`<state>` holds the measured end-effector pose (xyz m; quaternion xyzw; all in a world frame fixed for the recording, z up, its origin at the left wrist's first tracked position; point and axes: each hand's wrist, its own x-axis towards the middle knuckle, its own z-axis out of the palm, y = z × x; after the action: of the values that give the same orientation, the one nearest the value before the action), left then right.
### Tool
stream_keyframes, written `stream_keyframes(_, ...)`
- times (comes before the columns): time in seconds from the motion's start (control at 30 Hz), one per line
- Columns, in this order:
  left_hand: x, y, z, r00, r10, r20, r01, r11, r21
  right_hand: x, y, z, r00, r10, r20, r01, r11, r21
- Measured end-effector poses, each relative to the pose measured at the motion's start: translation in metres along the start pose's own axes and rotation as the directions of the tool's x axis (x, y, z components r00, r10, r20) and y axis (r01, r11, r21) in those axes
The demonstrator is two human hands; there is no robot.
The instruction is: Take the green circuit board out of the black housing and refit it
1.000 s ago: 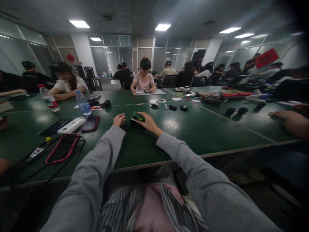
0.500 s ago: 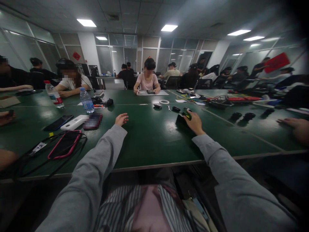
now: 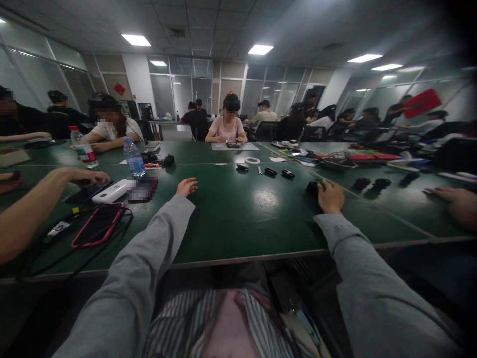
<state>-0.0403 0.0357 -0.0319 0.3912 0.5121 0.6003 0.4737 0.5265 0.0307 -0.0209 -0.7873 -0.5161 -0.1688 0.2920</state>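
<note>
Head: dark block point(image 3: 312, 188), green-topped, in right hand point(image 3: 331, 197)

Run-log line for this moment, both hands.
left hand: nothing held | right hand: holding black-and-green object | wrench: on table

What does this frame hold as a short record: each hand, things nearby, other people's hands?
Left hand: loosely open, holding nothing visible
Right hand: closed on a small black blocky object with a green part; contact with the green tabletop unclear
Mid-table: white ring, small silver metal wrench, three black oval objects
Left side: clear plastic bottle with blue cap, white oblong device
Other person: bare hand at a dark flat phone
</note>
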Motion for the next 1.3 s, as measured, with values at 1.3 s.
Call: stream_keyframes(1.3,-0.050,0.012,0.043,0.950,-0.039,0.310,0.093,0.982,-0.162,-0.151,-0.287,-0.016,0.656,-0.733,-0.181,0.681,0.471,0.561)
